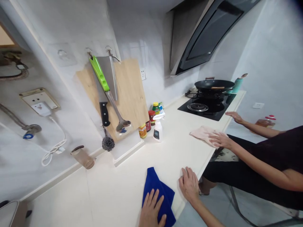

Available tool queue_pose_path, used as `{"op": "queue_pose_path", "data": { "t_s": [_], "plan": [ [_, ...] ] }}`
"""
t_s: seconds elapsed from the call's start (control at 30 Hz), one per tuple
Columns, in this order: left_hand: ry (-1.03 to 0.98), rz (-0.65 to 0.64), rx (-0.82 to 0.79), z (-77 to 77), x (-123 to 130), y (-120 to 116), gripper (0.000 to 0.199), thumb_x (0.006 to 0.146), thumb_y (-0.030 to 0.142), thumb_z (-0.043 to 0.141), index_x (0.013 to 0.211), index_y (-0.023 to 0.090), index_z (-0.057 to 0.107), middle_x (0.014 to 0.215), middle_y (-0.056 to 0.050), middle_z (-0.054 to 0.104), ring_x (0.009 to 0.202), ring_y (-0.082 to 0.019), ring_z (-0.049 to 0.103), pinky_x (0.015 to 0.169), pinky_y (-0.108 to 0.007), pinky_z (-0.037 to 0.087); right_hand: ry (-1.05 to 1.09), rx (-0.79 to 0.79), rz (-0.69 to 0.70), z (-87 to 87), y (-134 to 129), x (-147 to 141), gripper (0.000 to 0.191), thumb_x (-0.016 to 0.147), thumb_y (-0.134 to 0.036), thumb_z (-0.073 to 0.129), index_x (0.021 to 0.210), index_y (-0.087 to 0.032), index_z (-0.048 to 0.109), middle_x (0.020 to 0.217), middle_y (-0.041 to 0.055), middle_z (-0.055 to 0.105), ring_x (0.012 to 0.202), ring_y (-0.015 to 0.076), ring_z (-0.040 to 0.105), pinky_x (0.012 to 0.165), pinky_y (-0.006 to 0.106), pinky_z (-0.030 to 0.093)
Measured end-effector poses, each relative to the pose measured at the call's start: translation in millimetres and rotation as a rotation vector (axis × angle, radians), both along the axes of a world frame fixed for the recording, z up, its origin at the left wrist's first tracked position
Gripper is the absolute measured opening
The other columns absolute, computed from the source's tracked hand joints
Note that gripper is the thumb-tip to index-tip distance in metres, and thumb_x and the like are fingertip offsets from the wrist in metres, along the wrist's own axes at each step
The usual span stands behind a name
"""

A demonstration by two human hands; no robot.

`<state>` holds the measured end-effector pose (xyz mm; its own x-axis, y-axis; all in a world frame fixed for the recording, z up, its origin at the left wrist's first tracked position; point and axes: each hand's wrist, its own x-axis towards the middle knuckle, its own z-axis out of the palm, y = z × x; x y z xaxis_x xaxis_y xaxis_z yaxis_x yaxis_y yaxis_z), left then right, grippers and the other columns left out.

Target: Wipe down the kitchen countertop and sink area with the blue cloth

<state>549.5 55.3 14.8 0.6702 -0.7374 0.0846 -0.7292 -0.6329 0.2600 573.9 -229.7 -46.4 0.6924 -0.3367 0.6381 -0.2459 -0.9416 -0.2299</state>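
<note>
My left hand (152,208) lies flat with its fingers spread on a folded blue cloth (163,192), pressing it against the pale countertop (123,189). My right hand (189,185) rests palm down near the counter's front edge, just right of the cloth and apart from it. Its fingers are stretched out and nothing is in them. Farther along the counter, a white spray bottle (158,129) stands upright beside several jars.
A co-worker's hand (221,139) is on a pale pink cloth (201,134); their other hand (234,117) is by the cooktop (213,108), which bears a black wok (214,85). A cutting board (132,94), ladle (113,105) and knives hang on the wall. A brownish cup (82,157) stands left.
</note>
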Motion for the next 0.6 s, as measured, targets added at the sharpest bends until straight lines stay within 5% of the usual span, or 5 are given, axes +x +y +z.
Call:
{"op": "queue_pose_path", "data": {
  "t_s": [0.17,0.3,0.6],
  "plan": [
    [-0.184,0.047,0.023,-8.5,24,47,0.073,0.09,0.031,0.058,0.156,0.034,0.025,0.162,-0.003,0.034,0.149,-0.029,0.034,0.117,-0.055,0.044,-0.034,-0.024,0.007,-8.0,-1,2,0.047,0.092,-0.024,0.042,0.137,-0.01,0.045,0.145,0.021,0.047,0.143,0.0323,0.037,0.115,0.054,0.039],
    [-0.25,0.232,0.041,1.1,58,67,0.06,0.096,0.029,0.048,0.153,0.035,0.033,0.16,-0.003,0.04,0.148,-0.027,0.036,0.116,-0.054,0.045,-0.046,-0.024,0.003,-10.1,0,5,0.05,0.091,-0.024,0.043,0.139,-0.011,0.044,0.148,0.0208,0.045,0.144,0.0328,0.036,0.115,0.056,0.038],
    [-0.274,0.625,-0.035,2.9,118,59,0.054,0.1,0.036,0.036,0.153,0.027,0.035,0.157,-0.006,0.046,0.147,-0.025,0.038,0.122,-0.051,0.035,0.056,-0.014,-0.004,-2.8,4,2,0.056,0.088,-0.022,0.042,0.142,-0.01,0.041,0.147,0.0234,0.045,0.144,0.0349,0.035,0.114,0.058,0.037]
  ]
}}
